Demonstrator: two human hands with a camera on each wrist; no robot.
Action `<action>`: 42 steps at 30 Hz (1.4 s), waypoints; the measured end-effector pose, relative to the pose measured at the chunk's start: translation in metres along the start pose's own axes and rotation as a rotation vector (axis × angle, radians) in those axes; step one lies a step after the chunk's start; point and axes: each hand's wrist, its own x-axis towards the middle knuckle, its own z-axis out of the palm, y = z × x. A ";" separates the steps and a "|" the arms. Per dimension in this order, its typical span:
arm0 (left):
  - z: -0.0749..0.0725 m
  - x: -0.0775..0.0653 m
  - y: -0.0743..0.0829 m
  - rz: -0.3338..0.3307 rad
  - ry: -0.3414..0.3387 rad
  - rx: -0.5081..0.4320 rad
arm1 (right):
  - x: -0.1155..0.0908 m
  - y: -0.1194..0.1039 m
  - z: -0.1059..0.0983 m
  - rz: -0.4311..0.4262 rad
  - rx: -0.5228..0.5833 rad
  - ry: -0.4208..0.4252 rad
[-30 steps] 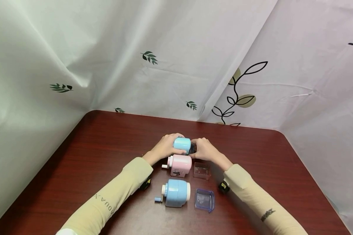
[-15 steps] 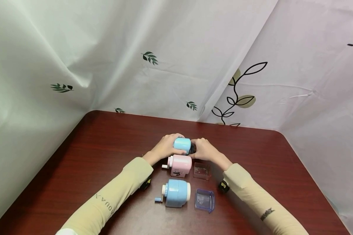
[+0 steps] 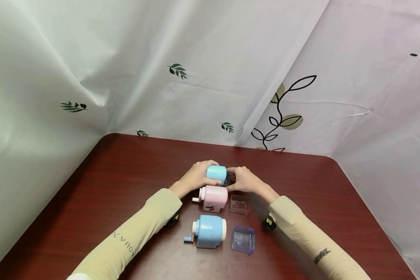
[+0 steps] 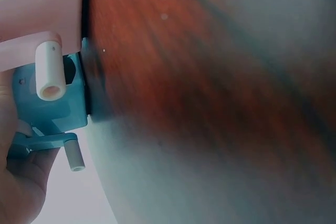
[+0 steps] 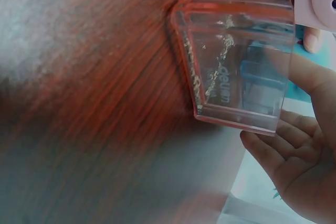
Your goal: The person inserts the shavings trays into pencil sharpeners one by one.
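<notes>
At the back of the group of pencil sharpeners, my left hand grips a light-blue pencil sharpener; its crank shows in the left wrist view. My right hand is at the sharpener's right end, thumb and fingers either side of its dark see-through drawer. Contact is partly hidden in the right wrist view, where a clear pinkish drawer with shavings stands in front. A pink sharpener stands just in front of my left hand.
Nearest me stands another blue sharpener with a crank at its left. To its right lies a bluish see-through drawer. The dark red-brown table ends at a white patterned curtain.
My right hand has shifted very slightly to the right, and more of the gap inside its grasp shows. My left hand and the sharpeners stay in place.
</notes>
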 end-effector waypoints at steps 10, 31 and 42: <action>0.000 -0.001 0.000 0.011 0.003 0.000 | 0.001 0.001 0.000 0.006 0.043 -0.012; 0.001 0.000 0.000 0.009 0.008 -0.003 | 0.006 -0.003 0.001 -0.002 0.001 0.000; 0.000 0.001 0.000 0.026 0.019 0.017 | 0.010 -0.005 0.001 -0.020 0.004 0.004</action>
